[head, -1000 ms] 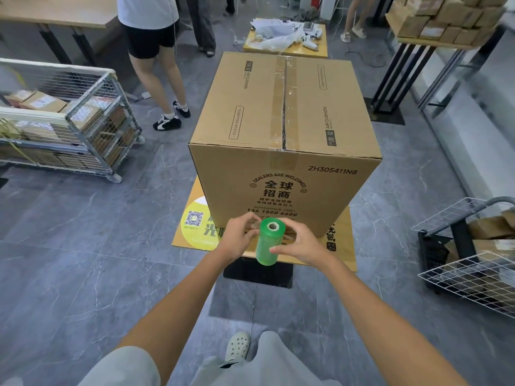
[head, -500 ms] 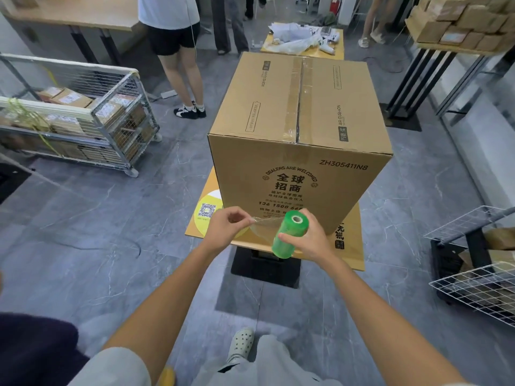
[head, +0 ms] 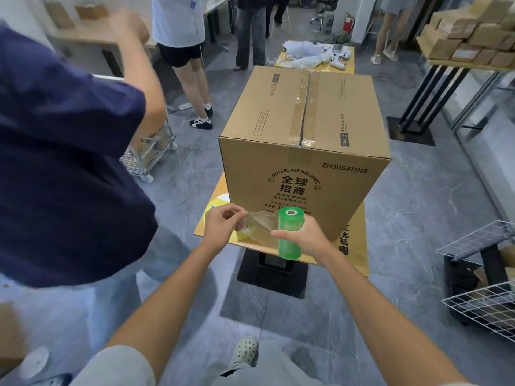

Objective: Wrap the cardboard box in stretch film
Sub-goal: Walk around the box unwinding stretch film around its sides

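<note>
Here's the geometry that matters: the cardboard box (head: 303,112) sits on the little yellow table (head: 358,252) just on the far side of both hands, its printed near face right behind them. The right hand (head: 309,238) is wrapped around the green stretch film roll (head: 289,232), which stands roughly upright, core hole up. The left hand (head: 220,228) pinches the loose film tail (head: 260,225), which is pulled out leftward into a short clear sheet. So the sheet runs left-right, about parallel to that near face and low on it. My guess is the left hand, closer to the box's left corner, has to stick the tail there. A person in a dark blue shirt (head: 69,162) is crowding the near left side, which could get in the way.
</note>
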